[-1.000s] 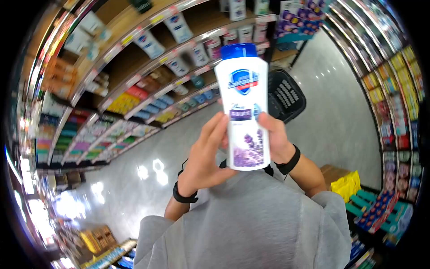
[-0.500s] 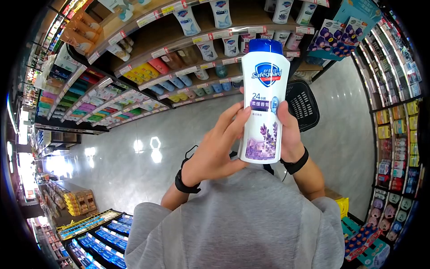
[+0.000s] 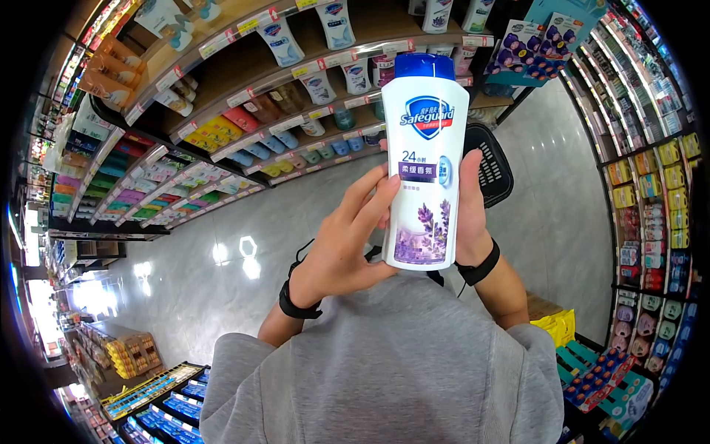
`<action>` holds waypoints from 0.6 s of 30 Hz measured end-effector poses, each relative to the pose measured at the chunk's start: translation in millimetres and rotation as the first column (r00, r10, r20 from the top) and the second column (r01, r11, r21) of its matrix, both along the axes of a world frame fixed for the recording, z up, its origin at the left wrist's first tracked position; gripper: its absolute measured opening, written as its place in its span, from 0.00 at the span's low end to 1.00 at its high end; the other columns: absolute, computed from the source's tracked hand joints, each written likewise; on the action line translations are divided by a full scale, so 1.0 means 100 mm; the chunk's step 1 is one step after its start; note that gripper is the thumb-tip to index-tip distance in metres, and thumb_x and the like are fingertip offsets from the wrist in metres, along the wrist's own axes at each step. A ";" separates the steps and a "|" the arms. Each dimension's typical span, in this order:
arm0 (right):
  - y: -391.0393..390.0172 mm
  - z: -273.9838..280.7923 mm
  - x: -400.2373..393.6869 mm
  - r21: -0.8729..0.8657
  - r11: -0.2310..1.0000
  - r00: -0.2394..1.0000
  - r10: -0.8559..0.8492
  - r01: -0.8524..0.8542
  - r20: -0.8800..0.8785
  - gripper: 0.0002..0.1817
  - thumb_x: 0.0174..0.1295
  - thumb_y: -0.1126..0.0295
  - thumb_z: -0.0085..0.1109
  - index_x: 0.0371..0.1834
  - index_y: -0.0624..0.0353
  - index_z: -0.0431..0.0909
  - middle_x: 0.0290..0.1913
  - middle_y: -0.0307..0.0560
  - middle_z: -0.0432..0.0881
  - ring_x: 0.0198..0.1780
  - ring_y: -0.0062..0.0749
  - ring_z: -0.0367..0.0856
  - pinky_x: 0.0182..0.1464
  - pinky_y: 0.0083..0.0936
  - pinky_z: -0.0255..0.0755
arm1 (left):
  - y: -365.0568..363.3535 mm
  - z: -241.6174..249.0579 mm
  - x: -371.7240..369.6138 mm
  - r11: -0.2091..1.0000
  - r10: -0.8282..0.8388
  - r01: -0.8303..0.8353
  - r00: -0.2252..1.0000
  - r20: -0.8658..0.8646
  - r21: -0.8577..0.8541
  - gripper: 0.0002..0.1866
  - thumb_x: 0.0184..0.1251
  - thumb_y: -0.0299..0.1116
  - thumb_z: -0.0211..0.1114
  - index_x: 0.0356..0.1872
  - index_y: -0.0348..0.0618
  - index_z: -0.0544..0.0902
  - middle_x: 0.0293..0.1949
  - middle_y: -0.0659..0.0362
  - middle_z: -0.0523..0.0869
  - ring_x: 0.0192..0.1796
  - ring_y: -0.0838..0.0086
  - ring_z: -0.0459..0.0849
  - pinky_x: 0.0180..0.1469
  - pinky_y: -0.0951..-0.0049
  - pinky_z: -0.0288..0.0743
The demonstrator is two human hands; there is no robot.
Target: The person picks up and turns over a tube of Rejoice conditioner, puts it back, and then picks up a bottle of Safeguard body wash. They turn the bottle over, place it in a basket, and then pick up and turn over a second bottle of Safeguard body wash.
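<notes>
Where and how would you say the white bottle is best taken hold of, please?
I'd grip the white bottle around its middle, below the blue cap and broad shoulders, coming from the right side with the right hand. The body narrows there, likely seating the fingers well, and the left hand can steady the opposite edge.

On the near white bottle (image 3: 421, 222), the shield logo (image 3: 427, 117) is showing "舒肤佳" over "Safeguard"; below, "24小时" is standing above "柔缓香氛" on a purple band (image 3: 418, 172), and a blue oval (image 3: 444, 171) at right is bearing "3". Far behind, a pink pack (image 3: 384, 72) is reading "LUX". Price tags (image 3: 239, 97) are showing print too small to read.
</notes>
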State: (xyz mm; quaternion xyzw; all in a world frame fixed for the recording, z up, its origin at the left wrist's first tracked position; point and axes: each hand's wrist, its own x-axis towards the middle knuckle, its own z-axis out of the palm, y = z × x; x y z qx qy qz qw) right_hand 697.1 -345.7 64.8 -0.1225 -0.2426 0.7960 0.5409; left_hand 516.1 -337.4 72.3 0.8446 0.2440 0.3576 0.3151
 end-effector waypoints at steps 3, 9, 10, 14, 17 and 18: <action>-0.03 -0.05 0.02 -0.003 1.000 1.000 0.010 -0.010 0.011 0.55 0.56 0.25 0.37 0.71 0.67 0.51 0.50 0.56 0.77 0.46 0.42 0.81 0.48 0.38 0.77 | -0.02 0.00 0.01 1.000 -0.003 0.003 1.000 -0.003 -0.006 0.51 0.36 0.27 0.75 0.69 0.44 0.61 0.67 0.46 0.62 0.42 0.63 0.80 0.43 0.68 0.78; -0.05 -0.14 0.07 0.016 1.000 0.999 0.002 -0.003 0.054 0.46 0.59 0.35 0.49 0.66 0.67 0.58 0.52 0.59 0.77 0.50 0.48 0.81 0.51 0.41 0.78 | -0.03 -0.01 0.01 0.999 -0.010 0.010 1.000 -0.004 -0.049 0.51 0.37 0.27 0.75 0.70 0.45 0.61 0.67 0.46 0.62 0.47 0.59 0.80 0.44 0.67 0.78; -0.05 -0.13 0.08 0.013 1.000 0.998 -0.001 0.000 0.068 0.44 0.60 0.37 0.51 0.64 0.68 0.61 0.51 0.61 0.77 0.49 0.50 0.81 0.50 0.42 0.79 | -0.03 -0.01 0.02 0.999 -0.002 0.001 1.000 -0.011 -0.034 0.51 0.37 0.27 0.75 0.70 0.45 0.61 0.67 0.46 0.62 0.48 0.58 0.80 0.45 0.67 0.79; -0.04 -0.06 0.12 -0.022 1.000 0.996 0.015 -0.013 0.091 0.39 0.62 0.44 0.54 0.62 0.69 0.63 0.50 0.63 0.78 0.48 0.53 0.82 0.49 0.42 0.80 | -0.07 0.01 0.05 0.999 0.032 -0.033 0.999 -0.039 -0.011 0.50 0.38 0.27 0.75 0.69 0.44 0.61 0.67 0.45 0.61 0.51 0.56 0.80 0.47 0.66 0.80; -0.02 -0.08 0.10 -0.034 0.999 0.999 0.039 -0.039 0.002 0.38 0.62 0.44 0.54 0.62 0.68 0.63 0.50 0.63 0.78 0.47 0.53 0.82 0.48 0.41 0.80 | -0.10 0.05 0.04 0.998 0.054 -0.055 0.997 -0.053 -0.019 0.50 0.38 0.27 0.75 0.69 0.43 0.60 0.67 0.45 0.60 0.52 0.56 0.80 0.48 0.66 0.80; -0.01 -0.08 0.10 -0.031 0.998 0.999 0.051 -0.051 -0.006 0.38 0.62 0.44 0.54 0.62 0.68 0.63 0.50 0.62 0.78 0.47 0.53 0.82 0.48 0.41 0.80 | -0.12 0.05 0.05 0.998 0.062 -0.064 0.997 -0.056 -0.024 0.50 0.39 0.27 0.75 0.69 0.43 0.60 0.67 0.45 0.60 0.52 0.56 0.80 0.49 0.66 0.80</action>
